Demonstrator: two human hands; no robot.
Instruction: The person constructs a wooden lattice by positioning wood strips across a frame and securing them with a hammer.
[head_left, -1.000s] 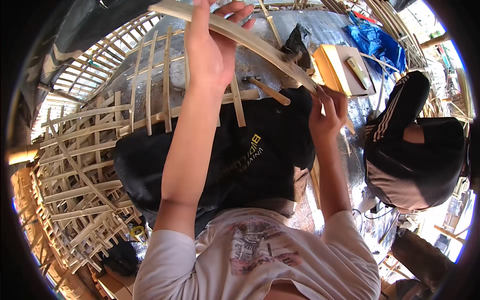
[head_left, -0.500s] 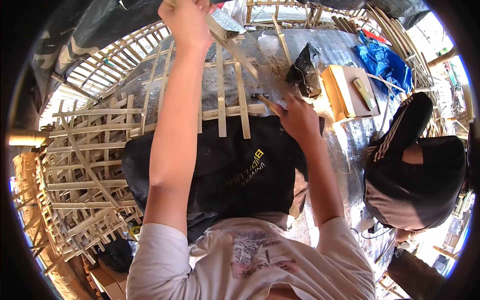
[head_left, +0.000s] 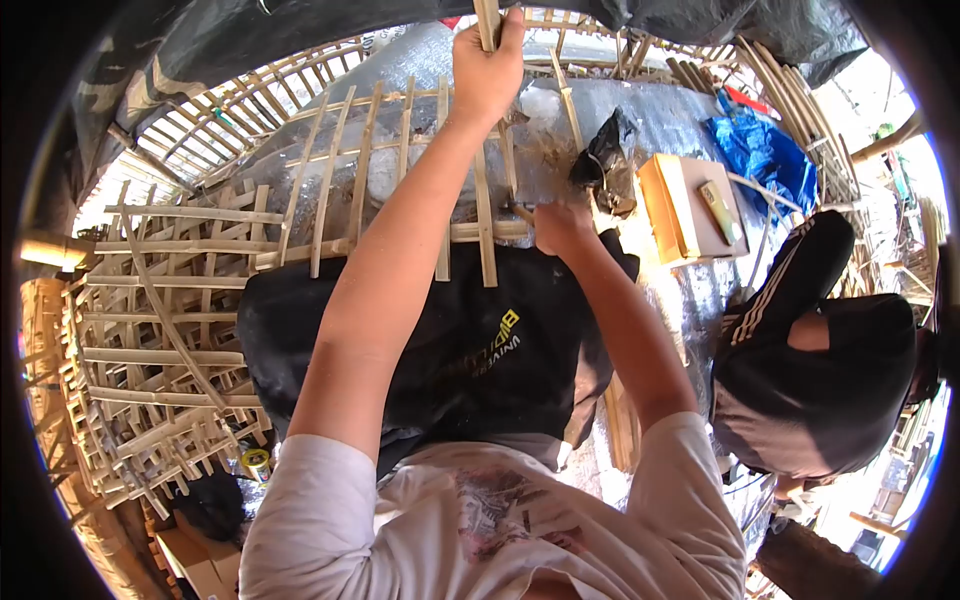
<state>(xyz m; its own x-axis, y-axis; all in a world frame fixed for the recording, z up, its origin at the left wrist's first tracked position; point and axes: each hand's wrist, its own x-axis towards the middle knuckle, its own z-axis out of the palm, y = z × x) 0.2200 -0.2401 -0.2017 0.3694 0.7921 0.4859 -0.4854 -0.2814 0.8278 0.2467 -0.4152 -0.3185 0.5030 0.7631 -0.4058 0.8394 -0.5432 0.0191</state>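
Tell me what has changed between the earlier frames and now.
The right hand let go of the strip, moved left and took hold of the hammer. The left hand, gripping the strip, moved forward and right, turning it to point nearly straight ahead. The box and blue tarp stayed in place.

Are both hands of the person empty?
No, the left hand grips a bamboo strip, which sticks up above the fingers near the picture's top edge.

left arm (head_left: 392, 265) outstretched, left hand (head_left: 487, 75) clenched, right arm (head_left: 640, 325) forward, right hand (head_left: 562, 228) curled, nearer in
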